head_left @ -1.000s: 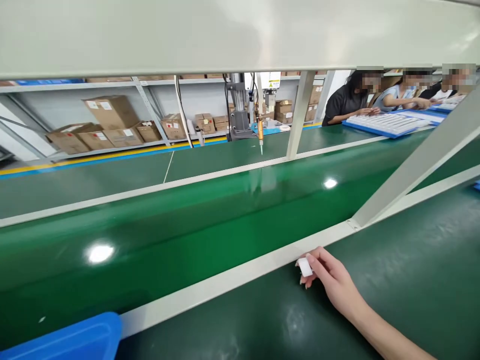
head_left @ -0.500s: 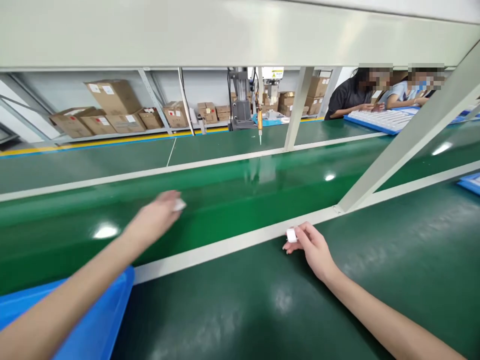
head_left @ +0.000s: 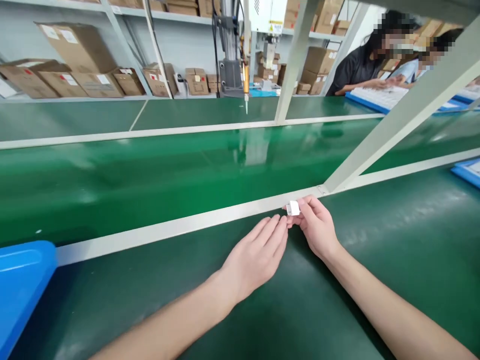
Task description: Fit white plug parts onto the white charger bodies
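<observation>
My right hand [head_left: 317, 225] pinches a small white plug adapter [head_left: 293, 208] between thumb and fingers, its prong side turned left. Close beside it, my left hand [head_left: 258, 255] has its fingers stretched out side by side, back of the hand up. Its fingertips reach the right hand's lower fingers, just below the adapter. The left thumb and palm are hidden, and nothing shows in that hand. Both hands are above the dark green worktop [head_left: 210, 320], near its pale edge strip.
A green conveyor belt [head_left: 150, 190] runs beyond the strip, with a small white piece [head_left: 38, 231] on it. At left is a blue tray [head_left: 22, 280]. A slanted post [head_left: 397, 110] rises at right. Farther back are a dispensing needle [head_left: 246, 95], cartons [head_left: 86, 50] and two people.
My left hand has come back from over the belt to my right hand; the white piece seen in it before no longer shows there. The view has tilted down. My right hand keeps the adapter.
</observation>
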Motion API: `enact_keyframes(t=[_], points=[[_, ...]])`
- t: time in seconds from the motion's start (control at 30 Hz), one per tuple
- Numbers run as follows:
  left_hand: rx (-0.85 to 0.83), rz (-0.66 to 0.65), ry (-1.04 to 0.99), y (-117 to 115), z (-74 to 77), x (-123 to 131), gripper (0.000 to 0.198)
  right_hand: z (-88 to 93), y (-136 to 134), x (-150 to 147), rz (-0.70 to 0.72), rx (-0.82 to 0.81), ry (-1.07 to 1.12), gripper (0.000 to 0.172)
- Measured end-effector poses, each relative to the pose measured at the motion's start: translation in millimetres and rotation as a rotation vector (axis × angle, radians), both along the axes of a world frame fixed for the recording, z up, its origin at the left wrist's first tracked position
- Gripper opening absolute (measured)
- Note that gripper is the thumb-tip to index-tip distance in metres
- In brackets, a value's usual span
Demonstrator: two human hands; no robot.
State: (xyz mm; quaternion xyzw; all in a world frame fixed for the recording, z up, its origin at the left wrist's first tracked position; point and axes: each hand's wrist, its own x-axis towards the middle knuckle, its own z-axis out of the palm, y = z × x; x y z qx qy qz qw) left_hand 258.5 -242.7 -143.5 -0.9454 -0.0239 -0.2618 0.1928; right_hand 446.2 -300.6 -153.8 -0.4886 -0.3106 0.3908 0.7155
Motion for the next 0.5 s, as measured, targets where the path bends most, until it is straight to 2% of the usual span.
enact_keyframes(t=[0.23, 0.5], points=[[-0.156, -0.077, -0.137, -2.4, 2.4, -0.7, 0.037, 5.7, -2.9, -2.8, -0.021, -0.054, -0.079, 0.033], [-0.398, -0.198, -0.182, -2.0, 0.4, -4.4, 0.03, 9.3, -5.0, -5.7, 0.011, -0.068, -0.158, 0.03]])
